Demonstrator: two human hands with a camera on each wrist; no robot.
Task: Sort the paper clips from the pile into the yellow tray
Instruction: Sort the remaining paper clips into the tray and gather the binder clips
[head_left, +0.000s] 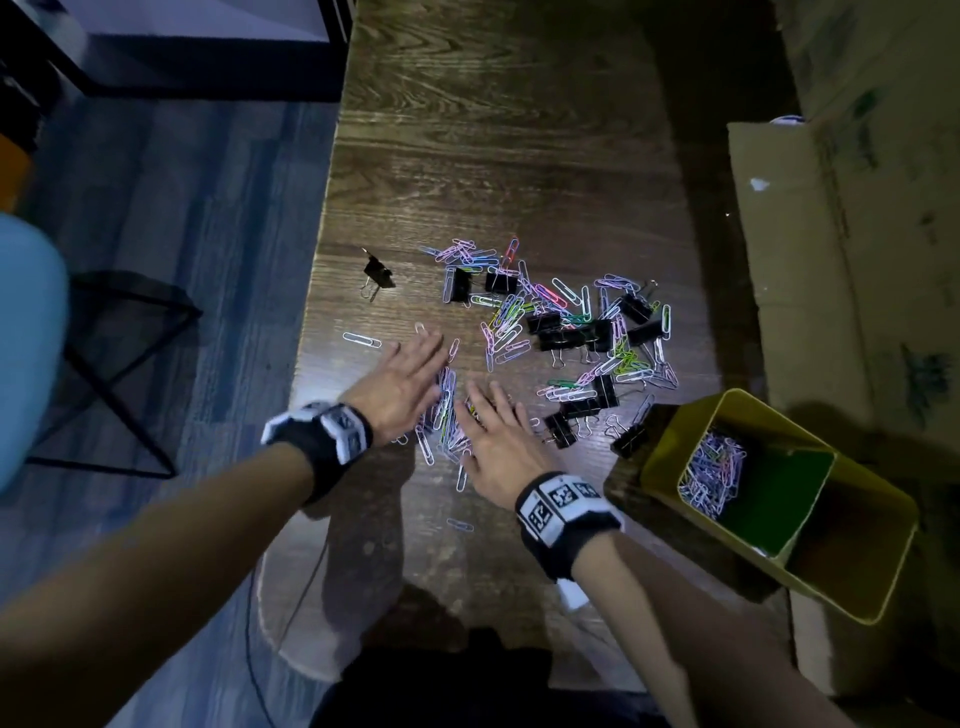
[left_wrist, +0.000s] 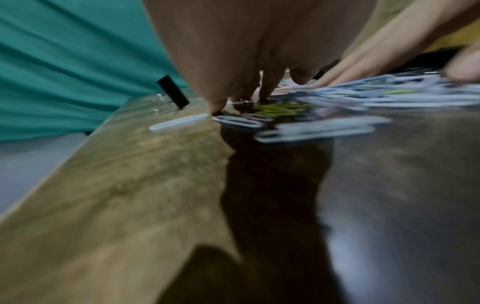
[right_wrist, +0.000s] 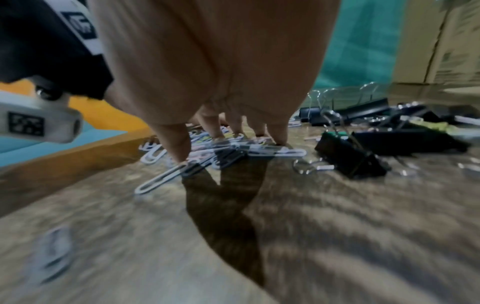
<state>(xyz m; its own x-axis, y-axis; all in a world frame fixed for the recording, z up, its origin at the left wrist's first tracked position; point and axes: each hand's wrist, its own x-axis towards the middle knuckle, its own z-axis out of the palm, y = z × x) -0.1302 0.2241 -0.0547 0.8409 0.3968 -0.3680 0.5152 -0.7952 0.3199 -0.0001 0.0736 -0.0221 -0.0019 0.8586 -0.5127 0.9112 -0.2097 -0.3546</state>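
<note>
From the head camera, both hands lie flat with straight fingers on the dark wood-grain tabletop (head_left: 493, 156), the left hand (head_left: 402, 387) and right hand (head_left: 496, 441) flanking a small heap of coloured wire paper clips (head_left: 444, 415), long axes mostly running away from the person. Beyond this heap spreads the main pile of paper clips (head_left: 561, 322) mixed with black binder clips (head_left: 563, 338), too tangled to count. Right of it, the yellow rectangular two-compartment tray (head_left: 883, 525) holds clips in one compartment.

Left wrist: fingertips (left_wrist: 215, 105) touch blurred clips.

Right wrist: fingertips (right_wrist: 179, 148) press clips beside one black binder clip (right_wrist: 348, 156).
</note>
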